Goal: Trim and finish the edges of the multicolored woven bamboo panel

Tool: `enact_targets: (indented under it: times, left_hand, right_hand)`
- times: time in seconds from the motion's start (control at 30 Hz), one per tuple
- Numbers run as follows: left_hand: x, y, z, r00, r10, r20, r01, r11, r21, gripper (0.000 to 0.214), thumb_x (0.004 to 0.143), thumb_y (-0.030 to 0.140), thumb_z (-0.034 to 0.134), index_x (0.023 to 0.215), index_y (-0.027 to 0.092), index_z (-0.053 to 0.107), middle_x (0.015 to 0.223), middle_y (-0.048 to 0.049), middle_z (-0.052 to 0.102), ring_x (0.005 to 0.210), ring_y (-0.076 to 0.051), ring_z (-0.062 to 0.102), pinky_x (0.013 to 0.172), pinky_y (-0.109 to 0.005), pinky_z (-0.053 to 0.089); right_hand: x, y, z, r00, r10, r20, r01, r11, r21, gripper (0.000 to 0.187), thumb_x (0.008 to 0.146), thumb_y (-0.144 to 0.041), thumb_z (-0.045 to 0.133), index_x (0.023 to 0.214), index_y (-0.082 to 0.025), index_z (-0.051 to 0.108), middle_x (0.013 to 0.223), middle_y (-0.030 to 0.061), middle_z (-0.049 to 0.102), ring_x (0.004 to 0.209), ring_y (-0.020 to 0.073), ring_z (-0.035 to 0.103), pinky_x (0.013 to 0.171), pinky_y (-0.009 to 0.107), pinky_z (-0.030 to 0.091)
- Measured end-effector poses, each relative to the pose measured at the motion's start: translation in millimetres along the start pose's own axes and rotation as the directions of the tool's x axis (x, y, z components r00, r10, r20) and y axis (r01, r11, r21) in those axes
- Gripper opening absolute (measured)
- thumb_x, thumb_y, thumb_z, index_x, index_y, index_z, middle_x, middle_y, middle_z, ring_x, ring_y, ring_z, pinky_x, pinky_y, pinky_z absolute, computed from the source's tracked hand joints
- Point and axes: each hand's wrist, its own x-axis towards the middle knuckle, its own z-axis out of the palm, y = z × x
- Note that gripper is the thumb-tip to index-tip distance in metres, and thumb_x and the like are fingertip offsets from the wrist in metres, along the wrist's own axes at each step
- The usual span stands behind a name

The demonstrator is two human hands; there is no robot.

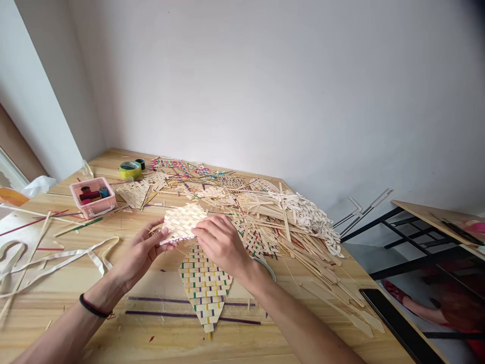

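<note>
White walls stand behind a big wooden table (76, 323) covered with weaving stuff. Someone sits at the near side with both arms stretched out over it.

The left hand (138, 253) has its fingers curled around the near left edge of a small pale woven mat (184, 221), with the thumb on top. The right hand (220, 242) pinches the mat's near right edge with bent fingers. Both hands have hold of the mat, and it sits in the middle of the table, just past a pointy woven piece with colored squares (204, 285) that lies flat, close to the person. I cannot tell if the mat is lifted or resting on the table.

A black band (93, 307) goes around the left wrist. Two long purple strips (162, 300) lie under the pointy piece.

Far off on the left is a pink box (93, 199) with little spools inside. Behind it sits a yellow-green roll of tape (130, 170). Floppy white ribbons (56, 258) curl at the left. A huge messy pile of thin pale strips (288, 222) spreads over the far right part of the table. Another table (435, 215) stands further right.
</note>
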Motion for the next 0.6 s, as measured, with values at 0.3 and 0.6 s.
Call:
enact_targets:
  times: [0.3, 0.6]
  left_hand:
    - [-5, 3, 1.5, 0.994, -0.022, 0.104, 0.019, 0.999, 0.027, 0.05, 0.085, 0.035, 0.083, 0.125, 0.014, 0.063, 0.086, -0.0093, 0.078, 0.08, -0.024, 0.078, 0.079, -0.032, 0.063]
    - [7, 4, -7.5, 0.995, 0.094, 0.036, -0.1, 0.972, 0.211, 0.047, 0.079, 0.049, 0.081, 0.109, 0.012, 0.075, 0.091, -0.0129, 0.079, 0.087, -0.028, 0.076, 0.085, -0.04, 0.064]
  right_hand:
    - [-5, 22, -1, 0.968, 0.247, -0.037, -0.24, 0.962, 0.129, 0.019, 0.1, -0.01, 0.06, 0.095, -0.018, 0.076, 0.093, 0.0073, 0.078, 0.088, 0.0225, 0.068, 0.084, 0.039, 0.051]
    - [-17, 47, -26, 0.834, 0.55, -0.036, -0.507, 0.79, 0.344, 0.014, 0.097, -0.02, 0.062, 0.095, -0.018, 0.076, 0.093, 0.0088, 0.076, 0.085, 0.022, 0.07, 0.078, 0.035, 0.053]
